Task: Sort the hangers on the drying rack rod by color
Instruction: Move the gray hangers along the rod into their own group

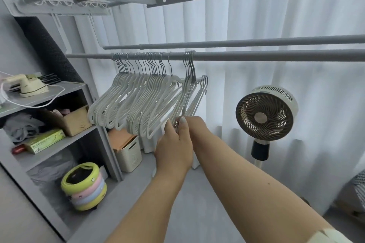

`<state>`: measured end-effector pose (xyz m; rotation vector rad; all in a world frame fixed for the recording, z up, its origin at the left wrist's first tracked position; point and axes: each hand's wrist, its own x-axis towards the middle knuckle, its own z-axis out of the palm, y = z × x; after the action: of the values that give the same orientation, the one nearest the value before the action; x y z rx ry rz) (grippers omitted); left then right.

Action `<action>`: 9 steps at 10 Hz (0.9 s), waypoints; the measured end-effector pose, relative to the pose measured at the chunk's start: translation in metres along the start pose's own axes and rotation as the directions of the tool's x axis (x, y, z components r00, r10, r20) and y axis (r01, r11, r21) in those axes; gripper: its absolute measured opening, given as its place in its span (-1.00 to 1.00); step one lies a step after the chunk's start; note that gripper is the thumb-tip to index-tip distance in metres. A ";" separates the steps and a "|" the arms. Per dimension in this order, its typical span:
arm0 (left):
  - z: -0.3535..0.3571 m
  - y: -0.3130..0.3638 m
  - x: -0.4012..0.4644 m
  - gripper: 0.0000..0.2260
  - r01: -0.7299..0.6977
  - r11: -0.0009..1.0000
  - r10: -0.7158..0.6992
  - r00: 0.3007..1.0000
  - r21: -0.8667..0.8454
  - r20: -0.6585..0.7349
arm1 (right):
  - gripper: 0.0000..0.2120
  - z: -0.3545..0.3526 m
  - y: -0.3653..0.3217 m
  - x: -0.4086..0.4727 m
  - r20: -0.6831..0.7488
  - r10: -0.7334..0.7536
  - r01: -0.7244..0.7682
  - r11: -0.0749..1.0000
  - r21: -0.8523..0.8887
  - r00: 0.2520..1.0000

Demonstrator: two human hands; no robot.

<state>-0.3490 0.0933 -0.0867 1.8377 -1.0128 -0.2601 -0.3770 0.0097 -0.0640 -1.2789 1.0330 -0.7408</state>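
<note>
Hangers [138, 104] hang in a big pale bunch on the near rod [256, 56] of the drying rack. A smaller bunch [189, 92] hangs on the same rod, just to the right of the big one. Both hands are low down, right at the bottom ends of the small bunch. The hooks and the rod are straight up above them. The left hand [174, 150] has its thumb up against the hanger bottoms, and its fingers are hidden behind them, so it seems to hold them. The right hand [197, 126] is tucked just behind the left, and I cannot tell what its fingers do. The rod runs side to side, so I think a hanger must slide sideways along it to change places. Both hands are about equally near.
</note>
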 end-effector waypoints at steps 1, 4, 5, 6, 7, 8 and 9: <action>0.001 0.003 0.004 -0.55 -0.030 0.999 0.028 0.999 -0.032 -0.038 | -0.82 -0.001 0.004 -0.001 -0.052 -0.027 0.029 0.999 0.037 0.998; 0.025 0.026 0.019 -0.66 0.127 0.951 -0.106 0.990 -0.282 0.088 | -0.83 -0.035 0.014 -0.003 -0.074 -0.065 0.076 0.985 0.156 0.995; 0.031 0.031 0.024 -0.67 0.171 0.923 -0.136 0.983 -0.345 0.125 | -0.76 -0.046 0.013 -0.010 -0.056 -0.037 0.050 0.965 0.258 0.998; 0.036 0.038 0.023 -0.66 0.182 0.911 -0.141 0.981 -0.371 0.136 | -0.85 -0.057 0.012 -0.013 -0.108 -0.030 0.055 0.971 0.234 0.994; 0.041 0.045 0.020 -0.66 0.154 0.928 -0.125 0.987 -0.338 0.106 | -0.89 -0.071 0.013 -0.018 -0.151 -0.023 0.055 0.976 0.211 0.988; 0.047 0.051 0.013 -0.70 0.158 0.921 -0.120 0.985 -0.357 0.126 | -0.88 -0.083 0.016 -0.026 -0.181 -0.046 0.086 0.971 0.224 0.982; 0.052 0.056 0.002 -0.76 0.114 0.939 -0.076 0.989 -0.325 0.129 | -0.83 -0.097 0.019 -0.034 -0.235 -0.117 0.166 0.966 0.199 0.965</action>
<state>-0.4066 0.0485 -0.0648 1.5780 -0.8960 -0.5667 -0.4810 0.0053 -0.0740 -1.1059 1.0130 -1.0969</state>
